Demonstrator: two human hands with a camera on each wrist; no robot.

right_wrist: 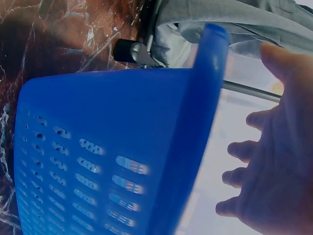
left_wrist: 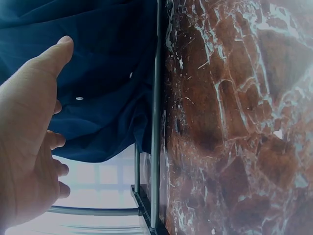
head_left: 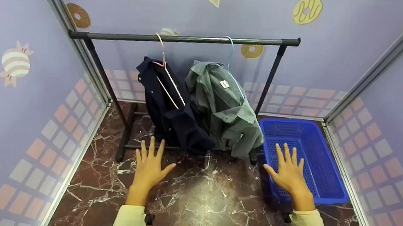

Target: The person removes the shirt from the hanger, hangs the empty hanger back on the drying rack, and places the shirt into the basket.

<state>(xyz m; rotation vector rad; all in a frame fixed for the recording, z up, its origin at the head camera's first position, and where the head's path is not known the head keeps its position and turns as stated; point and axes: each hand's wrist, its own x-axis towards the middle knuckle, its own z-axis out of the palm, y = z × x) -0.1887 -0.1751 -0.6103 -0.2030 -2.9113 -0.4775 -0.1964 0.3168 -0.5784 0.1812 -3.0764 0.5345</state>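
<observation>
Left hand [head_left: 149, 168] and right hand [head_left: 289, 174] spread, holding nothing, before a clothes rack [head_left: 192, 39] and a blue basket [head_left: 330, 200]

Seen from the head and read as a clock face, the dark rack spans 12 o'clock, its lower rail partly hidden behind clothes. At 7 o'clock is the left hand, back upward, fingers straight and apart; its yellow sleeve [head_left: 129, 221] is cut off by the bottom edge. In the left wrist view its thumb shows clearly, its other fingers only as tips.

Just left of centre, toward 10 o'clock, a navy garment [head_left: 176, 120] hangs on a pinkish hanger [head_left: 174, 86], near the left fingertips; its dark folds make the cut hard to make out. Just right of centre, toward 2 o'clock, a grey-green shirt [head_left: 236, 115] hides much of its pale blue hanger [head_left: 231, 49]. The print on its white tag [head_left: 224, 84] is too small to read.

At 4 o'clock the right hand is likewise spread, fingers straight. From the head it covers part of the basket, which stands on the marbled floor [head_left: 216, 206] farther out at 4 o'clock. The right wrist view shows a gap between fingers and rim, the basket cut off below.
</observation>
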